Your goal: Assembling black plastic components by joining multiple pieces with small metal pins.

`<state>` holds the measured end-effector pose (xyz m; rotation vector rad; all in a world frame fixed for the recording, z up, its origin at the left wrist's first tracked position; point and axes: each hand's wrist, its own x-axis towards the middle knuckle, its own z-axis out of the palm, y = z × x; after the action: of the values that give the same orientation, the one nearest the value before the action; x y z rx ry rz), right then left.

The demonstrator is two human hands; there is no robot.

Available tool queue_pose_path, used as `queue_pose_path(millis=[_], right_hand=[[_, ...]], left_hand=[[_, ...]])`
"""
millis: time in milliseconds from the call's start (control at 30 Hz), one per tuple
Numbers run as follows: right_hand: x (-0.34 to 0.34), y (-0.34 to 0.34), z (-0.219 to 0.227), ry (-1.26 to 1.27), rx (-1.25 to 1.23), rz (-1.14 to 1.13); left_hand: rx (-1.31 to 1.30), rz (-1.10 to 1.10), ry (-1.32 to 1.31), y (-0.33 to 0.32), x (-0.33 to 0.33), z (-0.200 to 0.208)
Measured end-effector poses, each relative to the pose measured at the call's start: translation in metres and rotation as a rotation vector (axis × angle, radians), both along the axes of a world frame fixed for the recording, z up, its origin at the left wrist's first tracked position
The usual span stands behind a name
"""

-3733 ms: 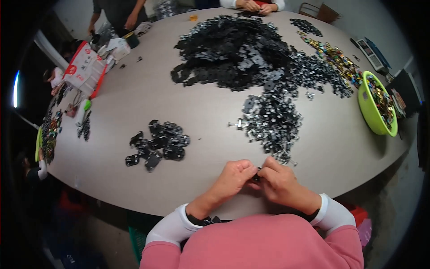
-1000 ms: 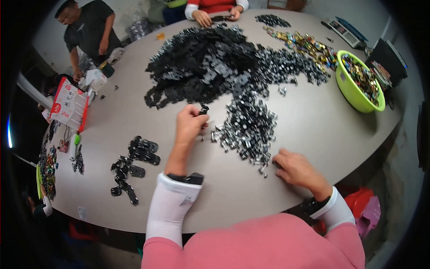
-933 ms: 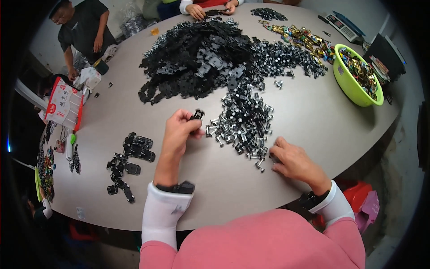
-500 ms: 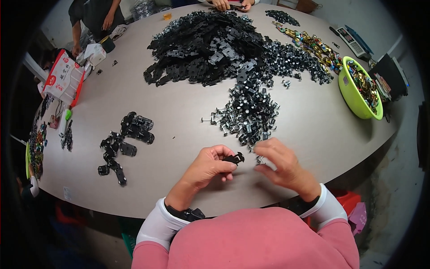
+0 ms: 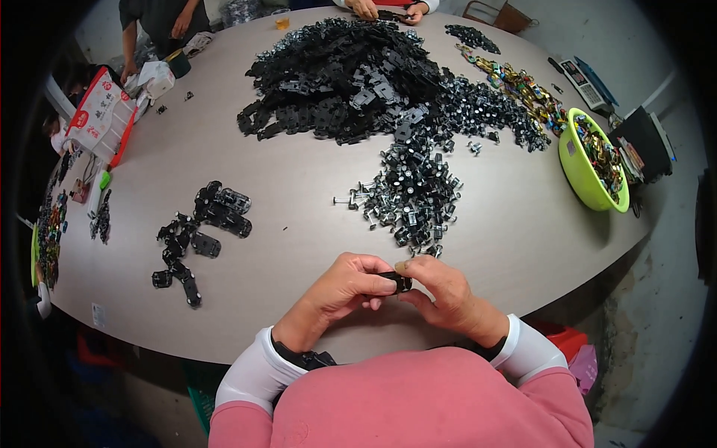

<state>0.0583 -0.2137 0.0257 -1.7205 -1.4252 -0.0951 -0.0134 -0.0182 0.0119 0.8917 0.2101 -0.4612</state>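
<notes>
My left hand pinches a small black toy car chassis between thumb and fingers, just above the table's near edge. From the other side my right hand closes its thumb and forefinger on the same piece's right end. The fingers cover much of it, so I cannot see whether wheels sit in it. Directly beyond my hands spreads a pile of wheel axles, small black wheels on silvery rods. It runs back to a tall heap of black chassis. Chassis with wheels lie in a loose cluster to the left.
A lime-green bowl of colourful shiny parts stands at the right. Similar parts trail across the back right, near a desk calculator or phone-like device. A red-and-white box stands at the left. Two other people work across the table.
My right hand has come left from beside the wheel axles and now meets the chassis in my left hand. The view has shifted slightly.
</notes>
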Motion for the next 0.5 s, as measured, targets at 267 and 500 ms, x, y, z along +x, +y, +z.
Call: queue_pose_path(millis=[267, 500], right_hand=[[0.0, 0.002, 0.004, 0.002, 0.12, 0.015], [0.057, -0.004, 0.009, 0.197, 0.004, -0.028]], left_hand=[[-0.106, 0.044, -0.017, -0.012, -0.001, -0.005], [0.07, 0.082, -0.034, -0.003, 0.002, 0.005]])
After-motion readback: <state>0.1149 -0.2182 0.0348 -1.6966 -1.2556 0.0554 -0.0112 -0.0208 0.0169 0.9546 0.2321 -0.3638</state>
